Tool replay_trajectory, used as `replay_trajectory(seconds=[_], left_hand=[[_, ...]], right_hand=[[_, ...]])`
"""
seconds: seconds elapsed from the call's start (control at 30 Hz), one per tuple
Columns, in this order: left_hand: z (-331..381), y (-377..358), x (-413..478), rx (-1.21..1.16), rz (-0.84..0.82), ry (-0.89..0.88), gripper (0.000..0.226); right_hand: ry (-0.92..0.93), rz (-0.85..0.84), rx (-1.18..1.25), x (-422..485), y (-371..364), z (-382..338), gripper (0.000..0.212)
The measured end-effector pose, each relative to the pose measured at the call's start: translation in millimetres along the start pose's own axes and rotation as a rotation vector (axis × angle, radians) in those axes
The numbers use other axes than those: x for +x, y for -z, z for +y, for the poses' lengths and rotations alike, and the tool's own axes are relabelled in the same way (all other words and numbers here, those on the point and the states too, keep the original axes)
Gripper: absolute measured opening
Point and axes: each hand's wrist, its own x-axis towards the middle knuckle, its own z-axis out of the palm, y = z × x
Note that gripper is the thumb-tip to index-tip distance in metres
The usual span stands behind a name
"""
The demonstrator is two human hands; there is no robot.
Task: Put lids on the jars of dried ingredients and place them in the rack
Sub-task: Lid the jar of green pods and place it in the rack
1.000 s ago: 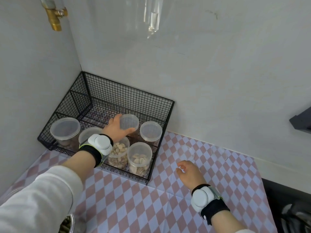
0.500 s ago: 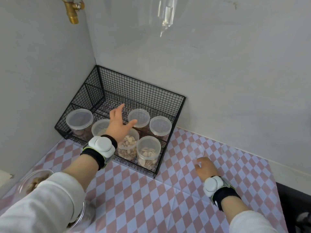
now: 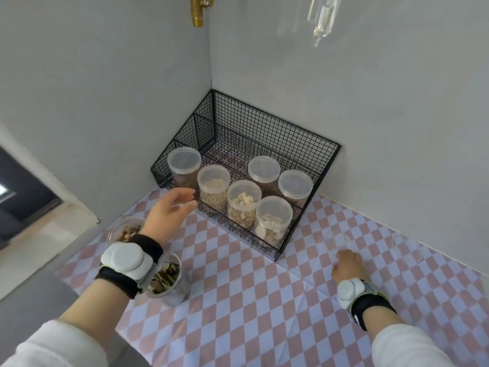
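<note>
A black wire rack [image 3: 264, 128] sits in the wall corner with several lidded clear jars in it, among them a jar of grains [image 3: 213, 186], a jar of pale chunks [image 3: 244, 202] and a jar of white slices [image 3: 274, 218]. My left hand [image 3: 169, 213] hovers open just in front of the rack's left end and holds nothing. Two lidless jars stand beneath that arm: one of brown pieces [image 3: 127, 231], one of dried strips [image 3: 166, 279]. My right hand [image 3: 348, 264] lies knuckles-up on the cloth, fingers curled at the near edge of a faint clear lid [image 3: 341, 241].
A pink-and-white checked cloth [image 3: 238, 300] covers the counter. Another clear lid [image 3: 407, 247] lies near the right wall. Grey walls close in the rack on two sides. A brass fitting [image 3: 198, 11] hangs above, and a ledge drops away at the left.
My left hand has let go of the back-row jar and drawn out of the rack to its front left. The view has swung left, showing two lidless jars. My right hand stays by the lid.
</note>
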Motion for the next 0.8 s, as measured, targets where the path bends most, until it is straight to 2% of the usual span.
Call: replay_trajectory(seconds=[0.13,0.27,0.37,0.47,0.53,0.6,0.7,0.8], left_hand=[[-13,6,-27,0.096,-0.036,0.074,0.022],[-22,14,-56,0.309,-0.073,0.13,0.044],[-38,18,-76,0.494,-0.163,0.239,0.065],[-48,15,-94,0.574,-0.217,0.28,0.086],[-48,9,-100,0.594,-0.194,0.246,0.086],[-40,2,-105,0.577,-0.159,0.205,0.081],[-24,-13,-107,0.469,-0.189,0.127,0.077],[-10,-37,-107,0.4,-0.316,0.04,0.077]], right_hand=[[0.018,-0.027,-0.052,-17,-4,-4,0.03],[0.071,0.023,-0.072,-37,-13,-7,0.027],[0.128,0.05,-0.065,-50,-19,-11,0.025],[0.138,0.046,0.009,-65,-20,-19,0.02],[0.146,0.056,0.066,-76,-19,-24,0.011],[0.175,0.094,0.092,-87,-18,-29,0.025],[0.18,0.156,0.371,-100,-15,-41,0.036],[0.103,0.156,0.821,-112,-2,-55,0.018]])
